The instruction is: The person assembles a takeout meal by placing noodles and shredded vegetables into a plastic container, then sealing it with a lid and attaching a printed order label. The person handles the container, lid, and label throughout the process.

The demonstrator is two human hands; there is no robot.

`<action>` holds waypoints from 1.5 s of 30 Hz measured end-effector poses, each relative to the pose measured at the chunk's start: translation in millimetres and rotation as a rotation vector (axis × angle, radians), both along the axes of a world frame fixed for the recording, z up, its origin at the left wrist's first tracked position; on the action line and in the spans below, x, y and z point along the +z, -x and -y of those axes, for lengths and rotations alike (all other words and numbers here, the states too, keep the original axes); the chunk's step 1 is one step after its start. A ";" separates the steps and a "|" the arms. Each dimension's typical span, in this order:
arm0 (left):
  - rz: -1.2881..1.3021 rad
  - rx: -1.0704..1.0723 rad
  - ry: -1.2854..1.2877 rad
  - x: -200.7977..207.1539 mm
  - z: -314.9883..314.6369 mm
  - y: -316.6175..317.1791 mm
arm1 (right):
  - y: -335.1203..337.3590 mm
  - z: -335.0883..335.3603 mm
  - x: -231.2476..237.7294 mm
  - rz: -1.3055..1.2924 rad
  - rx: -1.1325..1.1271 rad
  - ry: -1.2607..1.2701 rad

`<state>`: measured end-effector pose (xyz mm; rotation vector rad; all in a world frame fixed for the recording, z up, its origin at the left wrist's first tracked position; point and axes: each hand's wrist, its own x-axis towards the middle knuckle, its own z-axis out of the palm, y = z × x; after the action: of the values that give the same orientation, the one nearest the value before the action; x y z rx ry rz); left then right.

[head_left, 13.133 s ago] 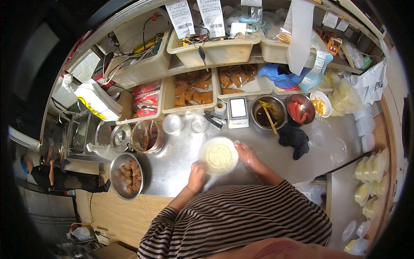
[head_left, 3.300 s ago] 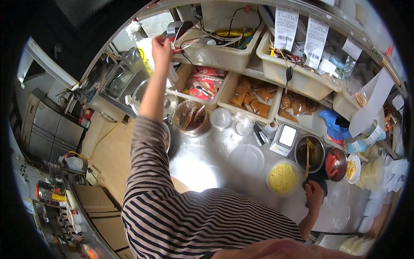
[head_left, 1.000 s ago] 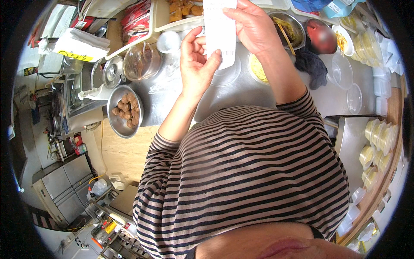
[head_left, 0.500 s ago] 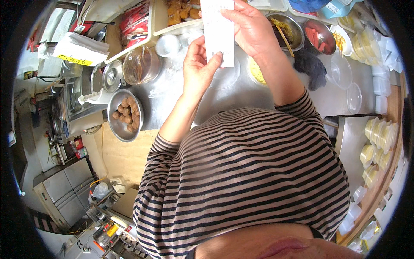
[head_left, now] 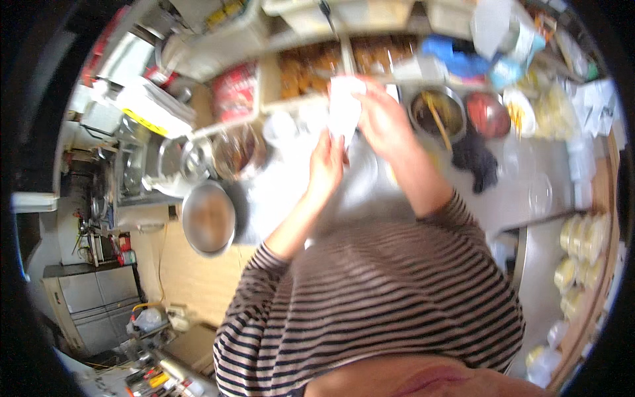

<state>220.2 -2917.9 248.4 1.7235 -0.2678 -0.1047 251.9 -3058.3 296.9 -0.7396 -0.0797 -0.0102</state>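
Note:
A narrow white paper slip (head_left: 344, 112), like a receipt, is held up over the steel counter (head_left: 390, 205). My left hand (head_left: 327, 162) is closed on its lower end, with the thumb along the front. Higher up, on the slip's right edge, my right hand (head_left: 382, 119) grips it between thumb and fingers. Motion blur smears both hands and the slip's face. Beneath them a clear round container or lid (head_left: 360, 159) is partly covered. Left of my left forearm is a steel bowl (head_left: 209, 251) with blurred brown round pieces (head_left: 209, 215).
Right of my right hand are a bowl with chopsticks (head_left: 439, 122) across it, a bowl of red food (head_left: 488, 114) and a dark cloth (head_left: 474, 162). Trays of brown packets (head_left: 311, 69) line the back. Lidded yellow-filled tubs (head_left: 585, 238) stand at right.
The view has tilted, so the counter and bowls sit lower and more of the back trays shows. Both hands still hold the slip, which appears lower in the picture and more blurred.

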 end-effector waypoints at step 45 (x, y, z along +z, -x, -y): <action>0.226 0.347 0.391 189.8 2.2 -238.1 | 26.9 41.5 -75.4 -0.108 -0.031 0.358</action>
<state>458.3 -2920.1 438.2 1.3668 -0.1392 0.3762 225.0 -3099.9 221.5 -1.0972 0.0343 0.0148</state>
